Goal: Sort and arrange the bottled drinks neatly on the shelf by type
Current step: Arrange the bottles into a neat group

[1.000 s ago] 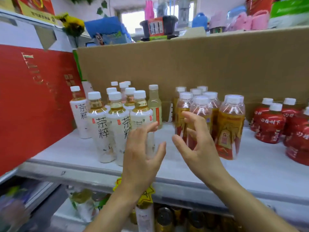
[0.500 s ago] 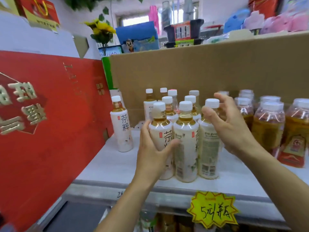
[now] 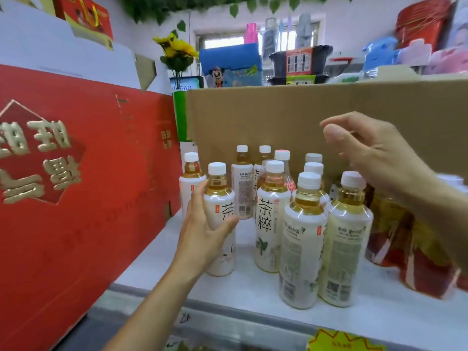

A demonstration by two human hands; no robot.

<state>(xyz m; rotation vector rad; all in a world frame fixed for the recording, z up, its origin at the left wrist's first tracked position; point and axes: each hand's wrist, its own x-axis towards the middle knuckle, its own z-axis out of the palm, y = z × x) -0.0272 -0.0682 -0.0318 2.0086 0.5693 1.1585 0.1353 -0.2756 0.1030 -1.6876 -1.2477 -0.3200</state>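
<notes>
Several white-labelled tea bottles with white caps stand in a cluster on the white shelf (image 3: 152, 254). My left hand (image 3: 202, 231) grips the front-left tea bottle (image 3: 219, 214), thumb in front and fingers behind it. That bottle stands apart from the others, to the left of a taller group led by another tea bottle (image 3: 271, 219). My right hand (image 3: 372, 150) hovers above the right side of the cluster with loosely curled fingers, holding nothing. Amber bottles with red labels (image 3: 395, 234) stand at the right, partly hidden behind my right forearm.
A big red gift box (image 3: 76, 186) walls off the shelf's left side. A brown cardboard box (image 3: 278, 115) forms the back. A yellow price tag (image 3: 344, 342) hangs off the front edge. Flowers, a blue box and plastic goods sit above.
My left hand has slid its tea bottle leftward, away from the group. My right hand has let go of a bottle cap and lifted above the cluster. The view has moved closer.
</notes>
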